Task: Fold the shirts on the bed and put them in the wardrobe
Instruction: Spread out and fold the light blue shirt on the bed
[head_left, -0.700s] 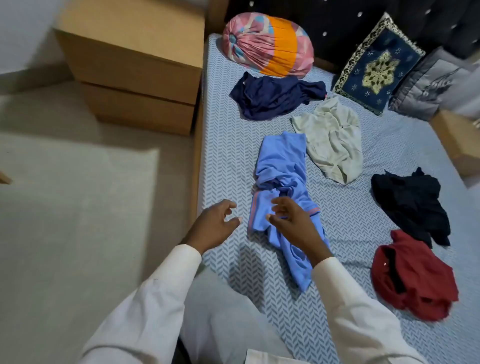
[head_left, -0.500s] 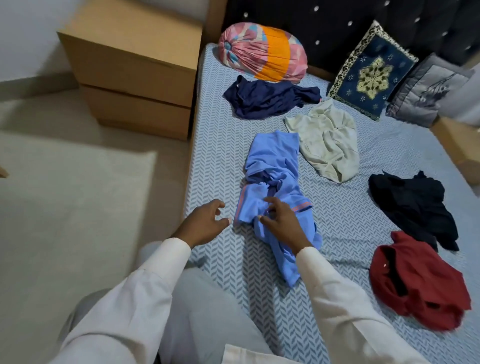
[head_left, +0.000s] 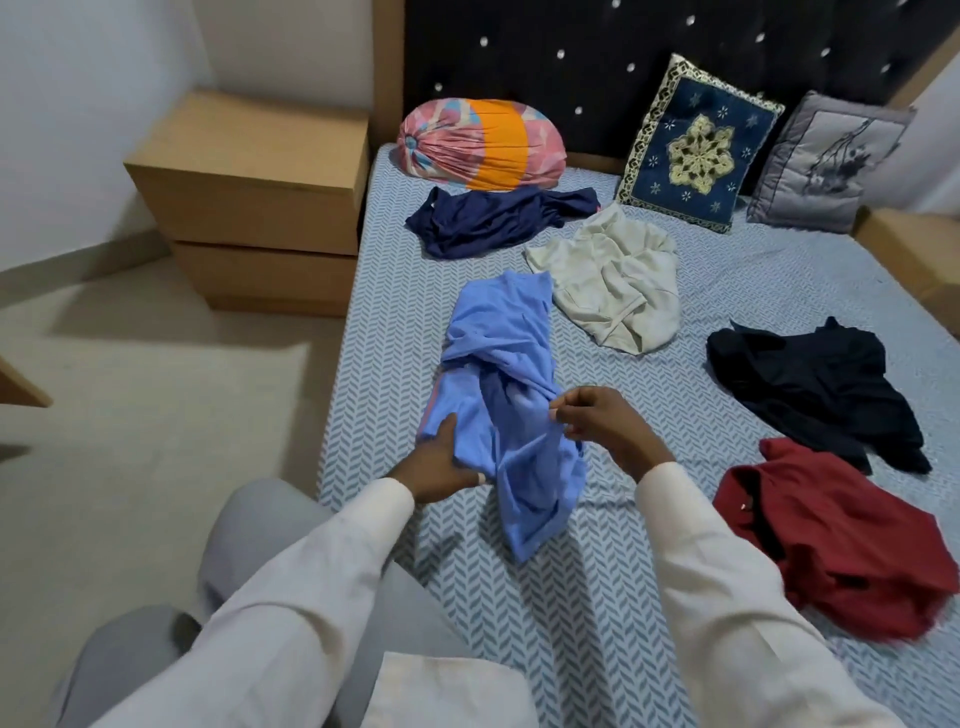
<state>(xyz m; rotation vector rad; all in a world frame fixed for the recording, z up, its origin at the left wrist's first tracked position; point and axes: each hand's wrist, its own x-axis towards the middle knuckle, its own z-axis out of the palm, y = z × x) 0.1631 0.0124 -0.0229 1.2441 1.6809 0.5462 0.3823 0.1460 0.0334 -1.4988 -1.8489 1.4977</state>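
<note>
The blue shirt lies bunched on the near left of the bed, its long side running near to far, with 2 hands on it: the left hand curls round its left edge and the right hand pinches a fold on its right. I think they should pull it flat next. A red shirt and a black shirt lie apart on the right, a cream shirt beside its far end.

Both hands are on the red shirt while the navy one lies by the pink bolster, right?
No. The head view shows the left hand and right hand on the light blue shirt; the red shirt lies untouched. The navy shirt does lie by the pink bolster.
</note>
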